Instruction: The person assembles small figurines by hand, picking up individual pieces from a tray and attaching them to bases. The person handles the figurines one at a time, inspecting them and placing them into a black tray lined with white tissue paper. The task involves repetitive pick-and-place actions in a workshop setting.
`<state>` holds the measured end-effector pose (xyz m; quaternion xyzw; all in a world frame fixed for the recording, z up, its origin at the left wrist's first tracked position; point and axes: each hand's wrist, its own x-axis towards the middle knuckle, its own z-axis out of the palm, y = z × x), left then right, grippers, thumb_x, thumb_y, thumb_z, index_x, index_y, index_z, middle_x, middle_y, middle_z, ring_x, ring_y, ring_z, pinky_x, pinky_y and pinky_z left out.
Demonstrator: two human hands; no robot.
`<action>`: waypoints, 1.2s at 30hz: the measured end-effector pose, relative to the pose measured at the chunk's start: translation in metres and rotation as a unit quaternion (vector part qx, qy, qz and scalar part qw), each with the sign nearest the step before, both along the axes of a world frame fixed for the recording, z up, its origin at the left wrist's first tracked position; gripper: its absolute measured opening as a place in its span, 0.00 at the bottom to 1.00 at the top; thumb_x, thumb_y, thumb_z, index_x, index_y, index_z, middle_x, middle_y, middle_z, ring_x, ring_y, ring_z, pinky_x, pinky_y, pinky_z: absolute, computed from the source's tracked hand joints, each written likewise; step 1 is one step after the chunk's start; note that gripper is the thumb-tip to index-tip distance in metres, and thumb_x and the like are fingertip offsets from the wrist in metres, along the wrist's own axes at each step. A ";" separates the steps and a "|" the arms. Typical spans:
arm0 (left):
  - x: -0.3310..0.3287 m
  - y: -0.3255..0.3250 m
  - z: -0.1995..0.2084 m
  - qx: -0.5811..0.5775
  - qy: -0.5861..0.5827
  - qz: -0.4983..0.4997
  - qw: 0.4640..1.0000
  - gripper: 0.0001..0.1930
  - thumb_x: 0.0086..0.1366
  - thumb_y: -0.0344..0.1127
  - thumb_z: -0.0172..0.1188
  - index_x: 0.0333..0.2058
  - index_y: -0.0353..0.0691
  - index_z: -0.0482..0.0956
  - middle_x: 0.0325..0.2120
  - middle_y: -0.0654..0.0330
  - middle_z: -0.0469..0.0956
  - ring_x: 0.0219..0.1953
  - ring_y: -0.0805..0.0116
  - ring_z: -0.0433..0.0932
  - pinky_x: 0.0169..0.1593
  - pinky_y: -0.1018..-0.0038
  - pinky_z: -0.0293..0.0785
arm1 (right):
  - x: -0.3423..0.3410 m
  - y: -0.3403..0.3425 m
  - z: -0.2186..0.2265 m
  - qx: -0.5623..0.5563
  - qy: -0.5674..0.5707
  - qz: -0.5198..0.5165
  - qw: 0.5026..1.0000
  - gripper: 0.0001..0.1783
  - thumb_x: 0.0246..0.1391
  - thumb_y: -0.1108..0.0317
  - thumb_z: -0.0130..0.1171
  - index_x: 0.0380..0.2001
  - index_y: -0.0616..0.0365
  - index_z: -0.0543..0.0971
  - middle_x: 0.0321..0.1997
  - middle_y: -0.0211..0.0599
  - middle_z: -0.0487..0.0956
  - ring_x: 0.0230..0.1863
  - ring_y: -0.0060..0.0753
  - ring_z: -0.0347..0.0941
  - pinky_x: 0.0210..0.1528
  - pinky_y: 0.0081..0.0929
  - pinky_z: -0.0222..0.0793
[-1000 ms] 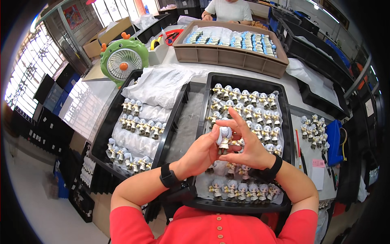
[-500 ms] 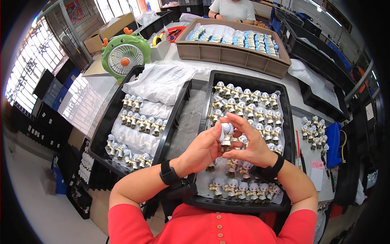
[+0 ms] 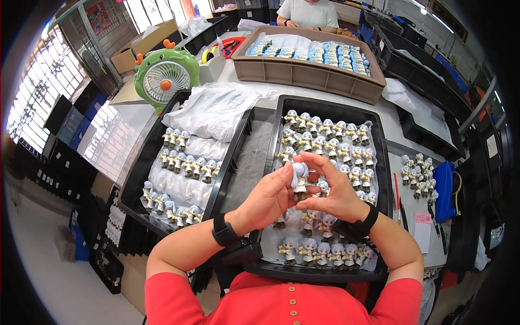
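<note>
Between my two hands is a small figurine (image 3: 299, 181) with pale lavender hair, a white outfit and dark feet, held upright. My left hand (image 3: 266, 196) grips it from the left, thumb against the hair. From the other side my right hand (image 3: 342, 194) curls around it, thumb low and fingers near the head; some fingertips are hidden behind it. Both hands are above a black tray (image 3: 383, 162) with rows of matching figurines (image 3: 337, 257) on white lining. To the left, another black tray (image 3: 135, 187) has shorter rows of figurines (image 3: 189, 165) and white sheeting (image 3: 214, 111).
A brown tray (image 3: 309, 71) of blue-topped figurines stands at the back, with a person (image 3: 309, 13) behind it. A green fan (image 3: 167, 76) is at back left. On the right are loose figurines (image 3: 418, 176), a blue box (image 3: 445, 192), a red stick-like tool (image 3: 396, 189) and paper (image 3: 422, 235).
The figurine and both hands stay in nearly the same place, with only a slight shift of the fingers. The whole view has moved very slightly.
</note>
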<state>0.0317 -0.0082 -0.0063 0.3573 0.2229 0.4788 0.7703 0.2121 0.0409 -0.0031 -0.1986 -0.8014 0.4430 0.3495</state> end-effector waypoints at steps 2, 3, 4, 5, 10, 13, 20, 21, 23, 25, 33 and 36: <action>0.000 0.000 -0.001 0.003 0.009 0.006 1.000 0.27 0.70 0.54 0.37 0.58 0.40 0.59 0.52 0.57 0.67 0.50 0.67 0.72 0.45 0.71 0.74 | 0.001 -0.001 0.001 0.005 -0.022 -0.012 1.000 0.44 0.35 0.74 0.72 0.58 0.54 0.62 0.58 0.31 0.68 0.43 0.21 0.65 0.43 0.19 0.69; 0.000 0.001 -0.002 0.005 0.013 0.010 1.000 0.28 0.70 0.54 0.37 0.58 0.38 0.59 0.53 0.56 0.67 0.51 0.67 0.72 0.45 0.71 0.74 | 0.001 -0.001 0.002 -0.004 -0.019 -0.012 1.000 0.44 0.35 0.74 0.72 0.57 0.54 0.63 0.58 0.31 0.68 0.43 0.21 0.66 0.43 0.19 0.69; 0.000 0.001 -0.001 0.003 0.009 0.012 1.000 0.27 0.69 0.54 0.39 0.57 0.39 0.61 0.52 0.57 0.68 0.50 0.67 0.72 0.45 0.72 0.74 | 0.000 -0.002 0.003 -0.013 -0.016 -0.012 1.000 0.43 0.35 0.74 0.72 0.56 0.54 0.63 0.58 0.31 0.68 0.43 0.21 0.66 0.43 0.19 0.69; 0.000 0.000 0.000 0.001 0.005 0.014 1.000 0.26 0.69 0.53 0.41 0.55 0.39 0.63 0.50 0.58 0.69 0.50 0.67 0.73 0.45 0.72 0.74 | -0.001 -0.002 0.004 -0.023 -0.013 -0.012 1.000 0.42 0.35 0.74 0.72 0.56 0.55 0.64 0.58 0.30 0.68 0.42 0.21 0.66 0.43 0.19 0.69; 0.000 -0.002 0.001 0.009 0.019 0.028 0.999 0.23 0.69 0.52 0.44 0.52 0.40 0.66 0.49 0.59 0.71 0.49 0.68 0.73 0.45 0.73 0.74 | 0.000 -0.003 0.001 -0.025 -0.003 -0.015 1.000 0.41 0.35 0.73 0.73 0.55 0.55 0.64 0.60 0.33 0.67 0.44 0.23 0.68 0.44 0.20 0.70; -0.001 -0.002 -0.001 0.014 0.026 0.034 0.999 0.23 0.68 0.52 0.44 0.51 0.40 0.67 0.49 0.60 0.71 0.48 0.70 0.73 0.46 0.72 0.73 | 0.001 -0.001 0.003 0.009 0.001 -0.003 1.000 0.38 0.39 0.74 0.70 0.55 0.56 0.64 0.60 0.34 0.67 0.46 0.23 0.69 0.45 0.20 0.71; 0.000 -0.002 -0.005 0.019 0.043 0.039 0.998 0.23 0.68 0.52 0.46 0.51 0.40 0.68 0.45 0.63 0.74 0.44 0.74 0.74 0.49 0.74 0.71 | 0.004 0.006 0.000 -0.156 0.074 0.022 0.985 0.18 0.56 0.75 0.55 0.50 0.61 0.71 0.44 0.34 0.76 0.36 0.19 0.73 0.39 0.17 0.71; 0.000 -0.002 -0.006 0.019 0.052 0.037 0.998 0.23 0.68 0.52 0.46 0.50 0.40 0.69 0.44 0.64 0.74 0.43 0.75 0.75 0.49 0.74 0.71 | 0.004 0.005 0.000 -0.152 0.075 0.022 0.985 0.17 0.56 0.75 0.54 0.50 0.62 0.71 0.43 0.33 0.76 0.35 0.18 0.73 0.38 0.17 0.71; 0.000 -0.002 -0.008 0.021 0.058 0.040 0.997 0.23 0.67 0.52 0.47 0.50 0.40 0.69 0.43 0.65 0.74 0.43 0.75 0.75 0.49 0.74 0.71 | 0.003 0.005 -0.001 -0.144 0.076 0.021 0.986 0.16 0.57 0.76 0.53 0.49 0.62 0.71 0.39 0.32 0.76 0.31 0.16 0.72 0.36 0.17 0.71; 0.000 -0.003 -0.008 0.025 0.066 0.041 0.997 0.24 0.67 0.52 0.47 0.51 0.38 0.69 0.43 0.64 0.74 0.43 0.74 0.75 0.49 0.74 0.71 | 0.002 0.004 -0.002 -0.153 0.085 0.020 0.984 0.15 0.57 0.75 0.53 0.49 0.63 0.71 0.39 0.33 0.76 0.32 0.16 0.72 0.36 0.18 0.71; 0.003 -0.005 -0.003 0.000 0.079 0.046 0.996 0.24 0.69 0.53 0.41 0.51 0.38 0.67 0.42 0.63 0.74 0.44 0.73 0.74 0.49 0.73 0.70 | 0.000 0.002 -0.005 -0.199 0.089 0.011 0.976 0.15 0.57 0.74 0.53 0.48 0.63 0.71 0.42 0.34 0.76 0.38 0.19 0.73 0.42 0.20 0.71; 0.002 -0.003 -0.003 -0.040 0.026 0.023 0.999 0.24 0.71 0.53 0.36 0.50 0.39 0.67 0.40 0.63 0.74 0.40 0.72 0.74 0.46 0.71 0.70 | 0.002 0.005 -0.004 -0.224 0.084 0.018 0.971 0.16 0.58 0.73 0.53 0.49 0.62 0.71 0.45 0.35 0.76 0.44 0.22 0.73 0.47 0.21 0.69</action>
